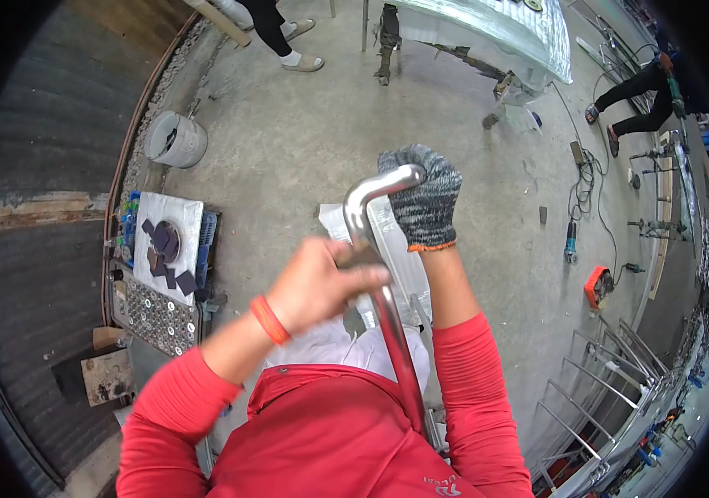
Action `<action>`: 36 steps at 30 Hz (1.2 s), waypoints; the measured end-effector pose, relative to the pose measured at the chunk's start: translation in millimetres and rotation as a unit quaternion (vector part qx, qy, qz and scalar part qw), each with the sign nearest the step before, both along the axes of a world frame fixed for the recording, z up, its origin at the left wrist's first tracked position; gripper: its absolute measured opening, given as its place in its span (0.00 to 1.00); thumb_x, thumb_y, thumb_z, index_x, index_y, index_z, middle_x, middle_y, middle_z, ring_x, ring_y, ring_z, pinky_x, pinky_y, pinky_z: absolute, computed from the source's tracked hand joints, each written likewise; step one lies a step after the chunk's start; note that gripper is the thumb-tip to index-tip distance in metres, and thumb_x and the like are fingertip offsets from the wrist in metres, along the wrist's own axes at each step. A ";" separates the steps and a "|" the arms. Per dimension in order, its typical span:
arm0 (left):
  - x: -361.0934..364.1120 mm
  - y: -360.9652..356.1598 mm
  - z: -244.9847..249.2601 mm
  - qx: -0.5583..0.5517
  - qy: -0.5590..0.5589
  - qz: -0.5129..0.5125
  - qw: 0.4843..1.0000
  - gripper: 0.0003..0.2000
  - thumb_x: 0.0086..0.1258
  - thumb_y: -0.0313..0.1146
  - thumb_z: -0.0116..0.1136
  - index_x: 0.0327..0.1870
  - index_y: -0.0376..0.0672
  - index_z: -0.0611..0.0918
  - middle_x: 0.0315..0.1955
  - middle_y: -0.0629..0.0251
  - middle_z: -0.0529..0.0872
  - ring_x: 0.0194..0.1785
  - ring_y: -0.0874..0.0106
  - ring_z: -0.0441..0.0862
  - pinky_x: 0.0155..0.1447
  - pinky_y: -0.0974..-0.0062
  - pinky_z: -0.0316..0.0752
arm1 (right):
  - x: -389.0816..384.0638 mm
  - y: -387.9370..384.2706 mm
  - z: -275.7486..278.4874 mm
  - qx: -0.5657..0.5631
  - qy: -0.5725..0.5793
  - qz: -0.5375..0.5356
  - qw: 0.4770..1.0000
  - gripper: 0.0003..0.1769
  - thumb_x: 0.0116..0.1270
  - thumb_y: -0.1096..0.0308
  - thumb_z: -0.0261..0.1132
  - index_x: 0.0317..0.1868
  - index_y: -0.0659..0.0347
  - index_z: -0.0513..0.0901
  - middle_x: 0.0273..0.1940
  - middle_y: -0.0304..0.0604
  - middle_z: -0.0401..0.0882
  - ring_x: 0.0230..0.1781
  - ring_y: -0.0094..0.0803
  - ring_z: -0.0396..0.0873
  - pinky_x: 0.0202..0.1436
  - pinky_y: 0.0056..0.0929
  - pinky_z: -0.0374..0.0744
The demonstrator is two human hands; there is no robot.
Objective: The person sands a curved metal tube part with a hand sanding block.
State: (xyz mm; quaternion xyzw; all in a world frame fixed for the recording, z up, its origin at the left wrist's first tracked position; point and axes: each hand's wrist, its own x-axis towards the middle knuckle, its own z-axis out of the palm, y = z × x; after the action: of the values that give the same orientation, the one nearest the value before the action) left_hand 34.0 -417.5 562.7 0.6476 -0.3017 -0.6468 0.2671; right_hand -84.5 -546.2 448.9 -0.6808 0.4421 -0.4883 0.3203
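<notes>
The left hand (320, 280) is blurred and hides part of the pipe (392, 329), while the top edge cuts off a worktop (496, 31).

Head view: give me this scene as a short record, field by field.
Tube: shiny metal, bent near its upper end
Left hand: bare, wristband on, holding a brown pad against the tube
Right hand: gloved, at the tube's bent end, grip partly hidden
Picture left: bucket, and dark pads on a white surface
Others nearby: one person's legs at top, another's legs at right
</notes>
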 end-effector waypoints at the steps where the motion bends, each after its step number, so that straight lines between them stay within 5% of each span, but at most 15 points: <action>1: -16.3 14.7 -0.7 -0.006 0.003 0.013 1.000 0.11 0.69 0.37 0.70 0.41 0.38 0.85 0.17 0.76 0.75 0.16 0.86 0.67 0.18 0.83 0.60 | -0.3 -2.5 -0.7 0.000 0.002 -0.013 1.000 0.06 0.53 0.68 0.75 0.27 0.59 0.85 0.26 0.47 0.83 0.28 0.47 0.83 0.33 0.36 0.79; 3: -41.0 39.5 -5.7 0.025 0.070 0.068 0.995 0.11 0.69 0.36 0.70 0.43 0.38 0.86 0.17 0.75 0.76 0.16 0.86 0.68 0.18 0.83 0.60 | -5.5 -1.6 0.7 -0.006 0.038 -0.020 0.999 0.06 0.54 0.68 0.74 0.28 0.58 0.85 0.28 0.47 0.83 0.30 0.47 0.83 0.35 0.37 0.80; 5: -45.3 41.5 -5.2 0.000 0.063 0.080 0.995 0.10 0.69 0.35 0.69 0.42 0.38 0.86 0.17 0.75 0.76 0.15 0.85 0.68 0.18 0.83 0.60 | -7.9 -2.4 -2.5 -0.130 0.072 -0.014 0.989 0.05 0.54 0.68 0.73 0.29 0.58 0.86 0.30 0.46 0.84 0.32 0.46 0.83 0.37 0.38 0.80; 6: -38.6 36.4 -3.9 -0.011 0.018 0.082 0.996 0.10 0.69 0.35 0.69 0.40 0.38 0.85 0.17 0.75 0.76 0.15 0.85 0.68 0.18 0.83 0.60 | -6.3 0.3 -5.2 -0.042 0.020 0.011 0.999 0.05 0.54 0.68 0.73 0.31 0.57 0.87 0.31 0.46 0.84 0.34 0.46 0.84 0.39 0.39 0.81; 9: 0.7 2.3 0.4 -0.041 -0.060 0.082 0.994 0.10 0.68 0.37 0.69 0.35 0.39 0.85 0.16 0.75 0.75 0.14 0.85 0.67 0.17 0.82 0.58 | -1.2 6.0 1.5 -0.023 0.025 0.032 0.999 0.05 0.54 0.67 0.73 0.32 0.56 0.87 0.31 0.46 0.84 0.34 0.47 0.84 0.39 0.40 0.81; 15: 55.1 -64.8 8.2 -0.023 -0.180 -0.116 0.977 0.15 0.63 0.39 0.74 0.27 0.35 0.86 0.14 0.71 0.77 0.16 0.82 0.71 0.20 0.76 0.64 | 13.1 5.3 -5.3 -0.062 0.036 0.015 0.997 0.07 0.56 0.69 0.75 0.29 0.60 0.85 0.28 0.47 0.84 0.28 0.42 0.84 0.34 0.35 0.80; 17: 56.8 -80.9 17.6 -0.099 -0.294 -0.238 0.920 0.17 0.59 0.40 0.76 0.27 0.32 0.86 0.15 0.60 0.82 0.18 0.72 0.79 0.25 0.70 0.72 | 16.6 5.4 -4.6 -0.086 0.023 0.011 0.996 0.07 0.56 0.68 0.75 0.29 0.59 0.85 0.29 0.46 0.84 0.30 0.44 0.84 0.35 0.36 0.80; 18: 55.8 -90.4 21.1 -0.098 -0.295 -0.245 0.918 0.17 0.59 0.40 0.76 0.27 0.32 0.86 0.15 0.60 0.82 0.18 0.72 0.79 0.25 0.70 0.72 | 16.7 4.2 -5.1 -0.094 0.028 0.018 0.995 0.07 0.56 0.67 0.75 0.29 0.59 0.85 0.30 0.47 0.85 0.31 0.45 0.84 0.36 0.37 0.80; 20: 48.6 -108.3 25.1 -0.185 -0.362 -0.374 0.834 0.13 0.60 0.35 0.74 0.27 0.32 0.85 0.14 0.61 0.81 0.18 0.72 0.78 0.26 0.71 0.72 | 14.8 5.7 -6.6 -0.059 0.004 0.037 0.998 0.11 0.56 0.61 0.75 0.30 0.59 0.84 0.31 0.47 0.84 0.33 0.47 0.83 0.37 0.40 0.79; 27: 21.3 -139.2 24.9 -0.242 -0.397 -0.450 0.762 0.14 0.57 0.37 0.75 0.27 0.32 0.86 0.16 0.52 0.82 0.22 0.62 0.84 0.31 0.65 0.76 | 20.3 7.3 -14.4 -0.098 0.062 0.041 0.992 0.23 0.53 0.48 0.76 0.31 0.59 0.81 0.28 0.49 0.81 0.32 0.52 0.81 0.34 0.41 0.78; 31: 45.4 -115.6 24.2 -0.243 -0.404 -0.432 0.769 0.14 0.58 0.36 0.74 0.28 0.32 0.86 0.16 0.55 0.82 0.20 0.65 0.82 0.30 0.66 0.75 | 13.2 0.5 -9.4 -0.071 0.026 0.049 0.996 0.11 0.54 0.62 0.75 0.33 0.58 0.86 0.32 0.46 0.84 0.33 0.47 0.84 0.37 0.40 0.80; 36: 42.7 -61.6 22.2 0.018 -0.181 -0.149 0.972 0.11 0.66 0.36 0.71 0.34 0.37 0.85 0.16 0.75 0.75 0.15 0.83 0.67 0.18 0.80 0.59 | 14.8 -0.5 -9.2 -0.075 0.024 0.032 0.996 0.06 0.56 0.66 0.74 0.32 0.58 0.87 0.29 0.46 0.85 0.31 0.46 0.84 0.36 0.38 0.81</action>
State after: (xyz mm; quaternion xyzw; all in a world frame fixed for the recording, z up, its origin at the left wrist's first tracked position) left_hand 76.6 -479.1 584.9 0.7061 -0.4268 -0.5567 0.0967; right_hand -69.7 -546.7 439.7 -0.7283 0.3897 -0.4928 0.2737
